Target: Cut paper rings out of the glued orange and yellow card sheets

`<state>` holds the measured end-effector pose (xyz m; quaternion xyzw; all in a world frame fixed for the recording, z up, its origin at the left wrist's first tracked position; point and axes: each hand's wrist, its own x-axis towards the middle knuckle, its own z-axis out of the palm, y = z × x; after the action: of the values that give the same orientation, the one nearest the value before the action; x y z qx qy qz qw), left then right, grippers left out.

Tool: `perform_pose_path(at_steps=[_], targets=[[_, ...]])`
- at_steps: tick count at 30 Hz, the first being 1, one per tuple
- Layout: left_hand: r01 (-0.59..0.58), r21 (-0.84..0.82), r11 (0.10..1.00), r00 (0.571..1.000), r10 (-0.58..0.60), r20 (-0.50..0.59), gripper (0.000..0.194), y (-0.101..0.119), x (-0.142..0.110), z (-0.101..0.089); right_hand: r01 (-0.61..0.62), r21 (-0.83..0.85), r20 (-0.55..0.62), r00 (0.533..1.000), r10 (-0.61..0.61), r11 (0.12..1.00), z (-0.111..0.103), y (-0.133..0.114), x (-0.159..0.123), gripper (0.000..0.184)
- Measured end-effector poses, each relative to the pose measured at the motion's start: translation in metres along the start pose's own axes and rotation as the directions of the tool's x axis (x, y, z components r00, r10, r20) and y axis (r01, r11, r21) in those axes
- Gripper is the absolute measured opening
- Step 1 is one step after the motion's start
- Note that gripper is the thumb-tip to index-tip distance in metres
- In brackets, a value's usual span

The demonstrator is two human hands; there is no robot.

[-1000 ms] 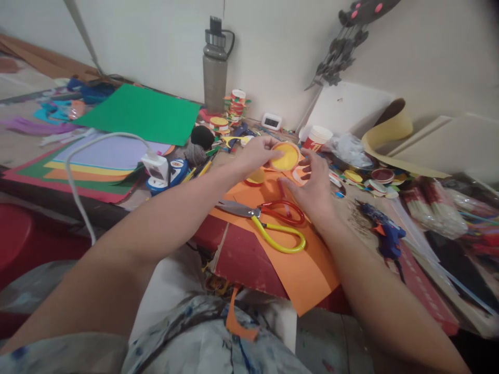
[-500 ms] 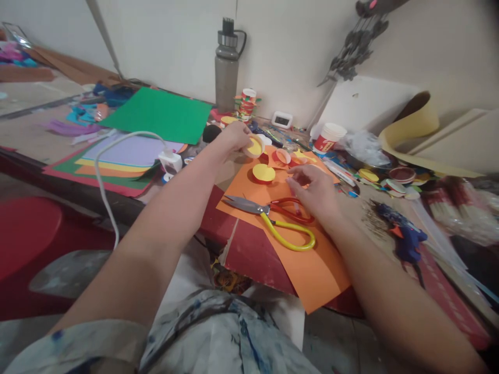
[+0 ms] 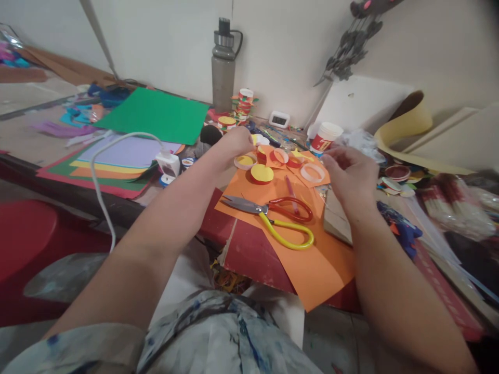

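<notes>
My left hand point(image 3: 235, 145) reaches forward, its fingers curled down onto a white ring with a yellow disc in it point(image 3: 245, 161) that lies at the far edge of the orange paper sheet point(image 3: 312, 265). My right hand point(image 3: 349, 174) hovers to the right above the sheet's edge, fingers pinched together; what they hold, if anything, is too small to make out. Between the hands lie a red-rimmed yellow disc point(image 3: 262, 174), a red ring point(image 3: 280, 155) and a white ring point(image 3: 312, 173). Scissors with red and yellow handles point(image 3: 276, 218) rest shut on the orange sheet.
A grey bottle point(image 3: 223, 65) stands at the wall, a red and white cup point(image 3: 326, 137) behind my right hand. A blue glue gun point(image 3: 401, 231) lies right. Green paper point(image 3: 156, 114), stacked coloured sheets point(image 3: 117, 161) and a white charger point(image 3: 168, 162) with cable lie left.
My left hand has lowered the yellow-filled ring onto the table edge of the orange sheet. My right hand has lifted off the scissors' handles and moved right and up, fingers pinched.
</notes>
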<state>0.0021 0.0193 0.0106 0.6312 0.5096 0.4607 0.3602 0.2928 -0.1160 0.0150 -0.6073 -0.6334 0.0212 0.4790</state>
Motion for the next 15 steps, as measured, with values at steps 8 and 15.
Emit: perform_pose_path(at_steps=[8, 15], targets=[[-0.099, 0.239, 0.966, 0.995, 0.093, 0.038, 0.034, 0.009, -0.021, 0.032, -0.047, -0.009, -0.139, 0.989, 0.046, 0.999, -0.011, 0.013, 0.017, 0.017], [-0.044, 0.085, 0.995, 0.999, 0.043, 0.006, 0.029, 0.003, -0.033, 0.045, 0.002, -0.082, 0.003, 1.0, -0.001, 0.997, 0.007, 0.003, 0.006, 0.01]])
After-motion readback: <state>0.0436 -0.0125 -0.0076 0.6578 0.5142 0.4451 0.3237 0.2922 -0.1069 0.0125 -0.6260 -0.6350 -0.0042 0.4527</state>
